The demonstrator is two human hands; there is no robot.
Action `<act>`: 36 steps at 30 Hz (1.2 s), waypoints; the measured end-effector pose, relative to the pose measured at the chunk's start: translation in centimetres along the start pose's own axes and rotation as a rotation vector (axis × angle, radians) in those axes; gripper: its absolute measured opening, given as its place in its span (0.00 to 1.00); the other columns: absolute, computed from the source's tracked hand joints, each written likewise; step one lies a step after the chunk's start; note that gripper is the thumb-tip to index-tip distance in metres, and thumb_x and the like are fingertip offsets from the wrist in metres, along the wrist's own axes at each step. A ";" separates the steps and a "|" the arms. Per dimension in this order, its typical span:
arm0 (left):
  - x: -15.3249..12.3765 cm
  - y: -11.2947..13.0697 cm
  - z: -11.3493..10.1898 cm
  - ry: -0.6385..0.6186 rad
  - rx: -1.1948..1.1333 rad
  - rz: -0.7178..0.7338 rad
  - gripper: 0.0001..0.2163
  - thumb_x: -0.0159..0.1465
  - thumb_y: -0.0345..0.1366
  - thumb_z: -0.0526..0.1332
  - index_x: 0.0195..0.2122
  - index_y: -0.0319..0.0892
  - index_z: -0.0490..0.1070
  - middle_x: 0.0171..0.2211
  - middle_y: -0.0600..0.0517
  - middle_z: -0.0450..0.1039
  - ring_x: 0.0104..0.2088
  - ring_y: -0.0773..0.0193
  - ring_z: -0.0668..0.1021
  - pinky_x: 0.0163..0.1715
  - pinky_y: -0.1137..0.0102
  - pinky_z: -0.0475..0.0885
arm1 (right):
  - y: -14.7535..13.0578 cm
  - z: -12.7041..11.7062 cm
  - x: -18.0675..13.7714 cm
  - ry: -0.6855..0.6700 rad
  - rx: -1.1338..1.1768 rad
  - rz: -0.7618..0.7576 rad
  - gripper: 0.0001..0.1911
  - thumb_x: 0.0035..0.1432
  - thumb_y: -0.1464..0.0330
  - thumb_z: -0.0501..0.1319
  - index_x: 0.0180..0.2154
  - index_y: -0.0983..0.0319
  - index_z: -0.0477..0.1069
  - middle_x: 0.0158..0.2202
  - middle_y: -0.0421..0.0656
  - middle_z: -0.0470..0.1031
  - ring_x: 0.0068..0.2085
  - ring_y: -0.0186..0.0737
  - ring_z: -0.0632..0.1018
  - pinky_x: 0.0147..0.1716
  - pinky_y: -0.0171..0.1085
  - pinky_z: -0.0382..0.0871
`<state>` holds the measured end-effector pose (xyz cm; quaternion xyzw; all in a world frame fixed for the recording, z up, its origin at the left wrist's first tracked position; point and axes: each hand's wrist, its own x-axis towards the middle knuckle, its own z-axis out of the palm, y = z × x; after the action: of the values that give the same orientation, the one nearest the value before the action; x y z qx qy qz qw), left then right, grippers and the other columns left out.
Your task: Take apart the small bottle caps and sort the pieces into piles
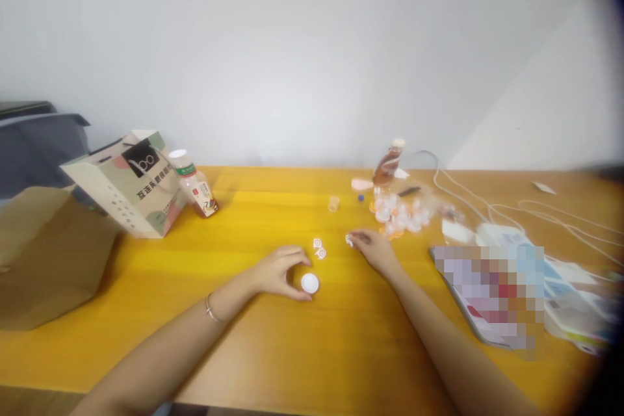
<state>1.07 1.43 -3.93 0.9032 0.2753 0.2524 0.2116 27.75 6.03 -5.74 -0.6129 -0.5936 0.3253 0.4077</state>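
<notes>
My left hand lies on the yellow table with thumb and fingers curved apart around a small round white lid-like disc. The thumb tip is close to the disc's lower edge, and a gap shows between its top and the index finger. Between finger and thumb, my right hand pinches a small white cut-out piece. Two similar white cut-outs with patterned openings, an upper one and a lower one, lie between my hands, partly touching.
At the left stand a paper gift bag, a white-capped bottle and a brown paper bag. Several small clear and orange pieces cluster beyond my right hand, near a brown drink bottle. A tablet and white cables lie right.
</notes>
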 end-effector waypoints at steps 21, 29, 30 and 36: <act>0.1 -0.4 1.5 0.002 0.035 -0.031 0.15 0.48 0.40 0.66 0.35 0.42 0.68 0.34 0.52 0.70 0.37 0.62 0.72 0.39 0.70 0.62 | -5.1 3.3 -6.9 -0.518 -0.215 -0.537 0.04 0.46 0.70 0.63 0.28 0.59 0.68 0.26 0.38 0.69 0.28 0.35 0.69 0.27 0.32 0.62; 0.1 -0.1 1.4 -0.027 0.039 -0.061 0.16 0.47 0.39 0.67 0.36 0.42 0.69 0.35 0.52 0.70 0.38 0.60 0.71 0.40 0.69 0.62 | -5.0 3.2 -5.9 -0.247 -0.105 -0.522 0.08 0.45 0.67 0.62 0.33 0.59 0.69 0.26 0.39 0.70 0.27 0.35 0.69 0.27 0.33 0.64; 0.1 0.0 1.4 -0.027 0.036 -0.057 0.16 0.47 0.39 0.67 0.36 0.42 0.69 0.36 0.52 0.70 0.38 0.60 0.71 0.41 0.68 0.62 | -4.9 3.0 -5.1 -0.183 -0.126 -0.491 0.09 0.46 0.66 0.61 0.34 0.60 0.70 0.26 0.39 0.71 0.27 0.35 0.69 0.27 0.33 0.64; 0.0 0.2 1.2 -0.033 0.034 -0.039 0.15 0.48 0.38 0.66 0.37 0.43 0.69 0.36 0.52 0.70 0.39 0.62 0.72 0.42 0.69 0.60 | -4.4 2.6 0.8 -0.060 -0.418 -0.345 0.09 0.49 0.61 0.59 0.27 0.61 0.71 0.22 0.39 0.70 0.25 0.36 0.70 0.24 0.32 0.58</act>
<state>1.85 0.98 -4.77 0.9051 0.2936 0.2286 0.2055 23.48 6.93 -2.94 -0.5637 -0.7553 0.1395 0.3039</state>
